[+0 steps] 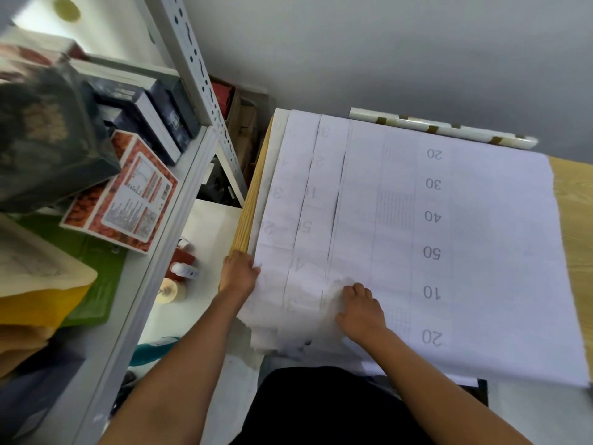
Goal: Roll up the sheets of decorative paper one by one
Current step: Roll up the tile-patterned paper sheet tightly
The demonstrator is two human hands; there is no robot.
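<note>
A stack of large white paper sheets printed with grey numbers and grid patches point(449, 236) fills the centre and right of the frame, lying flat on a light wooden tabletop point(574, 220) and overhanging its near edge at lower centre. At upper right, behind the sheets, lie several finished white paper rolls bound with brown tape point(449, 128). The step in hand looks like starting a roll from the near left corner. The right hand point(361, 311) presses down on crumpled paper there, fingers curled into it. The left hand point(240, 273) rests at the tabletop's left edge; whether its fingers pinch the sheet is blurred, probably so. Next, both hands need to lift the top sheet alone and turn its edge over evenly.
</note>
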